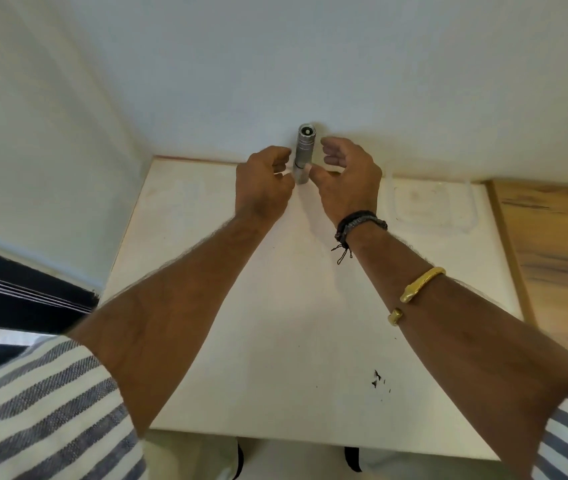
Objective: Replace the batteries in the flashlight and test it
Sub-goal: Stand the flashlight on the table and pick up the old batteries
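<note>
A silver flashlight (pixel 304 147) stands upright on the white table (pixel 275 306) at its far edge, against the wall, its lens end facing up. My left hand (pixel 263 183) is just left of it with fingers curled, the thumb tip touching the lower body. My right hand (pixel 348 181) is just right of it, fingers spread and clear of the barrel; only its thumb tip rests on the lower part. Neither hand wraps around the flashlight. No batteries are visible.
A clear plastic tray (pixel 433 206) lies flat at the table's far right. A wooden surface (pixel 559 258) borders the table on the right. Pale walls close off the back and left. A few black specks (pixel 378 379) mark the near tabletop.
</note>
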`<action>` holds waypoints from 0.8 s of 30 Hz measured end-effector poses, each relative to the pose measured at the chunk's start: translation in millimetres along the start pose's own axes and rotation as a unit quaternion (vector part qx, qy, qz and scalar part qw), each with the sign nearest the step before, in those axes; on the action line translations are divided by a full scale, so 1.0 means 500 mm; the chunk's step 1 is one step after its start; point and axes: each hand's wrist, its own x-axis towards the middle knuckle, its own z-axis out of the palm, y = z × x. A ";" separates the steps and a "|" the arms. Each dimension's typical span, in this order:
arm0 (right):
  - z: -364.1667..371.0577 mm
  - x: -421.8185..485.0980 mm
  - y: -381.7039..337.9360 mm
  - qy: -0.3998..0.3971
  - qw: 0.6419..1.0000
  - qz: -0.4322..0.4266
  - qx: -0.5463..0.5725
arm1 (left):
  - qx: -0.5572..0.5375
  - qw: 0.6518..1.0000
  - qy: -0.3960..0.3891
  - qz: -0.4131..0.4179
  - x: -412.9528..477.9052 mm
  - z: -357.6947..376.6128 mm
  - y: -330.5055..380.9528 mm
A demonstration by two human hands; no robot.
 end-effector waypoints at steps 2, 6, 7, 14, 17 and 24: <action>-0.024 -0.023 -0.005 0.011 1.000 -0.001 0.003 | -0.004 1.000 0.021 -0.006 -0.032 -0.011 0.011; -0.085 -0.083 -0.020 0.032 0.999 0.008 0.021 | 0.002 0.999 0.052 0.007 -0.107 -0.028 0.042; -0.102 -0.100 -0.023 0.036 0.999 0.007 0.027 | 0.002 0.998 0.055 0.007 -0.126 -0.030 0.052; -0.220 -0.221 -0.035 0.061 0.997 0.015 0.041 | -0.038 0.999 0.029 0.022 -0.258 -0.025 0.126; -0.280 -0.271 -0.022 0.071 0.995 0.037 0.059 | -0.043 0.998 0.002 0.039 -0.323 -0.005 0.147; -0.395 -0.345 0.053 0.091 0.992 0.084 0.038 | -0.062 0.994 -0.089 0.035 -0.431 0.069 0.157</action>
